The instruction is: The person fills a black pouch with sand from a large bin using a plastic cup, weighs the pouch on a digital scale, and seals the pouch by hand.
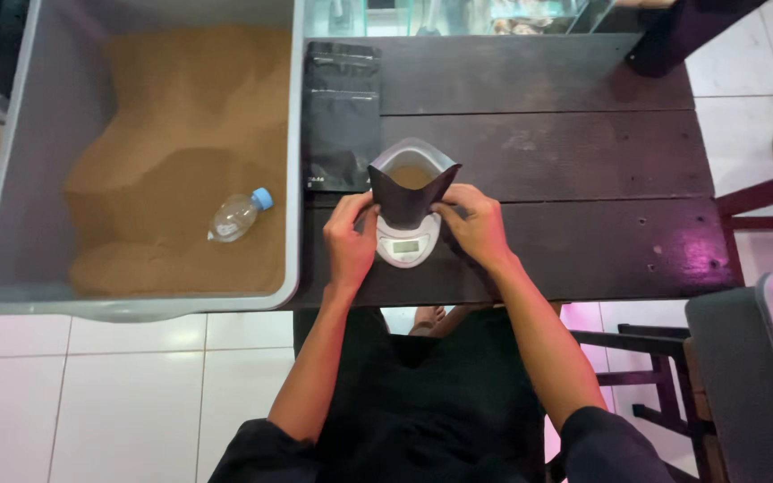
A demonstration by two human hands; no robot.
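A black stand-up pouch [409,190] with a silver lining stands open on a small white digital scale [407,243], with brown powder visible inside it. My left hand [349,240] holds the pouch's left side. My right hand [475,226] holds its right side. Both hands rest at the near edge of a dark wooden table [565,152].
A large grey tub [293,161] at left holds brown powder [181,161] with a cut plastic bottle [237,216] with a blue cap lying in it. A stack of flat black pouches [342,116] lies behind the scale. A dark chair [664,376] stands at lower right.
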